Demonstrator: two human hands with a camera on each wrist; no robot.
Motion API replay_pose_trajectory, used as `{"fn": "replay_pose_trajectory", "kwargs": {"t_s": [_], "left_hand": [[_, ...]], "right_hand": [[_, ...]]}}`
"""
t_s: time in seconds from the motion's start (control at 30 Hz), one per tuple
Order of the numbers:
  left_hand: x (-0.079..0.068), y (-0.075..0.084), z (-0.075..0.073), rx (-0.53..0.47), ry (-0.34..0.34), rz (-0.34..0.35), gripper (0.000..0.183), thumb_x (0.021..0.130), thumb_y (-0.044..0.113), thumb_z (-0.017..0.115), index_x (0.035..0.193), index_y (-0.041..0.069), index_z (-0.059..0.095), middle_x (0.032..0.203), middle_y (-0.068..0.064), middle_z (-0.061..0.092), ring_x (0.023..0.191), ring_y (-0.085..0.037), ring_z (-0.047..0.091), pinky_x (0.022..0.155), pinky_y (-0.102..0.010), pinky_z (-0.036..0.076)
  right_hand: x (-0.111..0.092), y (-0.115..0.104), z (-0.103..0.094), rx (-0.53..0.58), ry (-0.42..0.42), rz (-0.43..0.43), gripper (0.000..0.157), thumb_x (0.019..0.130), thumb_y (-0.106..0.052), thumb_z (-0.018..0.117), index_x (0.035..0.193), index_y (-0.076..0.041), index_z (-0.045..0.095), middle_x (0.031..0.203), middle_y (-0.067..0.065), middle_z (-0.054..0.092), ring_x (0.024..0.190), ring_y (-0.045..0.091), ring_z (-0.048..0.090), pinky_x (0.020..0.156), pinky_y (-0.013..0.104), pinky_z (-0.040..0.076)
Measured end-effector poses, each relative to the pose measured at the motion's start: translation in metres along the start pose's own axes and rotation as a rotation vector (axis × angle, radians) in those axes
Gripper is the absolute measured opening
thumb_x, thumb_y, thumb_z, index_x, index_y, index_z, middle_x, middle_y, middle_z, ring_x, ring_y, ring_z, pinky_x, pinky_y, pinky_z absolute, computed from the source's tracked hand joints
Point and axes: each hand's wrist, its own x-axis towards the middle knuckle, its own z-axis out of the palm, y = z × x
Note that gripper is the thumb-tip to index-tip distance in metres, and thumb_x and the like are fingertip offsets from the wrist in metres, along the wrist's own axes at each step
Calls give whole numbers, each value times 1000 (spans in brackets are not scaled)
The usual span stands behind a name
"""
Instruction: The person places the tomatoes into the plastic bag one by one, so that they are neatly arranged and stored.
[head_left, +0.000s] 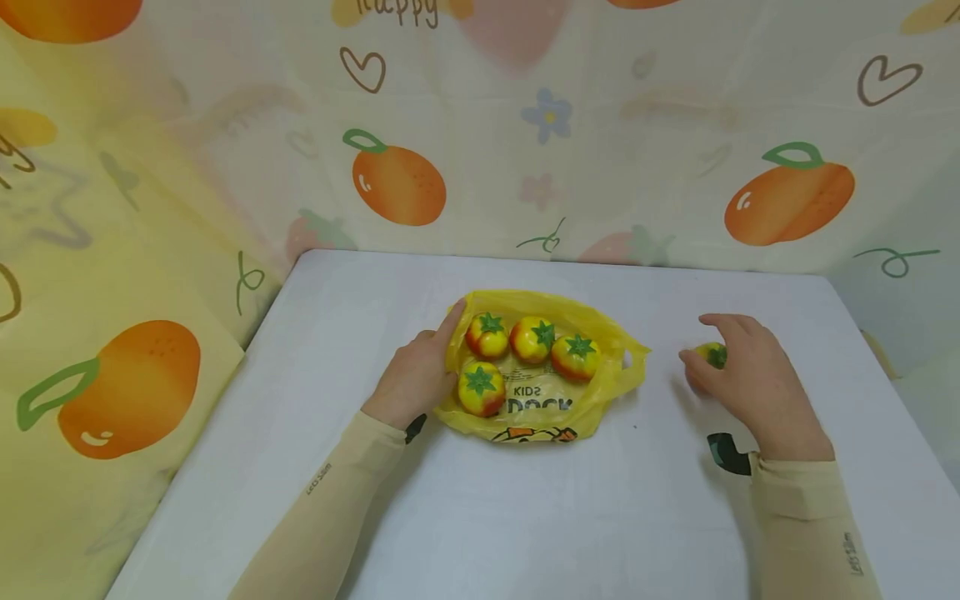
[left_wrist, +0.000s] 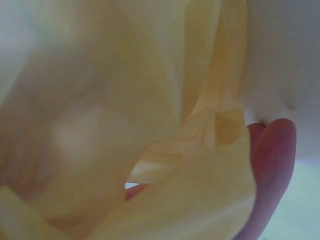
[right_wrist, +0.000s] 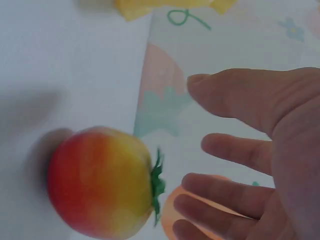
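A yellow plastic bag (head_left: pixel 540 304) lies with its mouth open near the table's middle. Several red-and-yellow toy tomatoes (head_left: pixel 482 388) with green leafy tops sit inside it. My left hand (head_left: pixel 412 375) holds the bag's left edge, its index finger stretched along the rim. In the left wrist view, film of the bag (left_wrist: pixel 200 185) covers most of that hand; its thumb is hidden. Another toy tomato (right_wrist: pixel 100 182) rests on the table to the right of the bag. Beside it my right hand (head_left: pixel 750 383) has thumb and fingers spread, with a gap between fingertips and tomato in the right wrist view.
The white table (head_left: pixel 525 517) has its far edge against a hanging cloth (head_left: pixel 637 125) printed with oranges and hearts. More printed cloth (head_left: pixel 135 275) hangs on the left. The bag's loose handle (head_left: pixel 636 367) points toward the right hand.
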Motion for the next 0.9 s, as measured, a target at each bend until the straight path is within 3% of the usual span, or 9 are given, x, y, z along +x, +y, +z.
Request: {"fn": "replay_pose_trajectory", "kwargs": {"t_s": [0.2,0.9], "left_hand": [[-1,0,-1,-1,0,5,102,97,11,70,176,34,9,139,-25,65,75,-30,65,80,-46,62],[-2,3,-3,-4,8,5,100,98,11,69,176,34,11,139,-25,66,74,-30,65,80,-46,61]], "right_hand": [[2,9,5,-37,-61,61,70,101,-39,72,152,3,50,154,38,45,140,58,40,115,76,36],[12,20,16,-102,-162,144,78,100,-39,72,156,5,43,148,41,44,129,57,46,112,75,42]]}}
